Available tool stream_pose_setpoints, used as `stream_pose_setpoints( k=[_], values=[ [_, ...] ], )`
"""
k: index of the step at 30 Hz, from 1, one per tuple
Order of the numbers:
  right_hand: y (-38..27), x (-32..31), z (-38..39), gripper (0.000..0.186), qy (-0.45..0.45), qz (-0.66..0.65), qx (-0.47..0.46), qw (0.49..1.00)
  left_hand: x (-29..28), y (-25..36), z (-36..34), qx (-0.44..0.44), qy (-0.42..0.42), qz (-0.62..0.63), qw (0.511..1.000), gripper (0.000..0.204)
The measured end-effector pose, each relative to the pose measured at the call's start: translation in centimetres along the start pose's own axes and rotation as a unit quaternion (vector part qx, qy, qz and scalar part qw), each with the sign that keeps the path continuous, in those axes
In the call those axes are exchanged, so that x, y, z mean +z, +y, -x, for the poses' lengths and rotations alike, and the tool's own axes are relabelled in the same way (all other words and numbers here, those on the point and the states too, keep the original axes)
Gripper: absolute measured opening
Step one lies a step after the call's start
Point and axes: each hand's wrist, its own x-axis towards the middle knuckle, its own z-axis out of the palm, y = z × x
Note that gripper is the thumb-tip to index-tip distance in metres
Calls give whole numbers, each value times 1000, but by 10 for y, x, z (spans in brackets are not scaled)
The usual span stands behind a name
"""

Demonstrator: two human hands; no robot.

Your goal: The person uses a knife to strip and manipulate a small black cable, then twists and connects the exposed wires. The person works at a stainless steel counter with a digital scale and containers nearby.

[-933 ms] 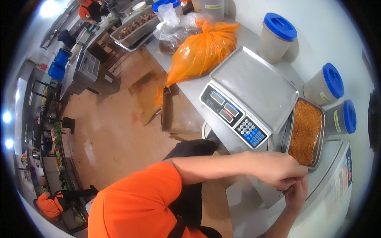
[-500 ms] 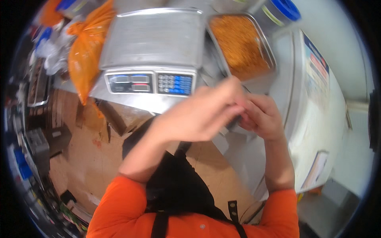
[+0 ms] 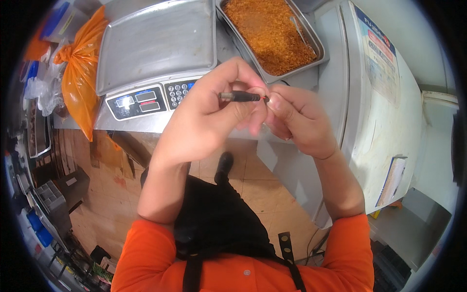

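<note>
My left hand (image 3: pixel 204 114) is closed around a slim black power plug (image 3: pixel 241 96) with a metal barrel at one end. A speck of red, like a wire end, shows at its other end. There the thumb and fingers of my right hand (image 3: pixel 304 119) are pinched together, touching the left fingertips. What exactly the right fingers grip is too small to make out. Both hands are raised over the front edge of the metal table, before a digital scale (image 3: pixel 138 102) whose flat metal pan (image 3: pixel 158 41) carries nothing.
Beyond my hands stands a metal tray (image 3: pixel 318 46) of orange-brown crumbly food (image 3: pixel 270 31) with a utensil in it. A tied orange bag (image 3: pixel 80 78) lies left of the scale. A white appliance (image 3: pixel 379 126) bounds the right side. Grey bins (image 3: pixel 51 202) stand at the lower left.
My hands have moved up and left in the view and are sharper now, with the plug in plain sight. The scale and tray have shifted left and up as the view turned.
</note>
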Motion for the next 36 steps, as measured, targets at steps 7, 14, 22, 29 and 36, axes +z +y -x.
stream_pose_setpoints(
  k=[7,14,22,29,36],
  values=[
    [1,2,0,27,51,77,-70,993,-2,-10,-4,50,8,23,998,11],
    [2,1,2,20,91,164,-173,967,9,5,6,64,-13,5,998,8],
    [-3,-1,4,6,77,286,-240,924,4,11,12,30,-50,-8,998,5],
    [-14,2,4,8,82,364,-260,890,3,18,17,40,-56,-56,996,4],
    [-6,8,8,8,84,323,-267,904,0,14,15,63,-64,-47,995,5]
  ],
)
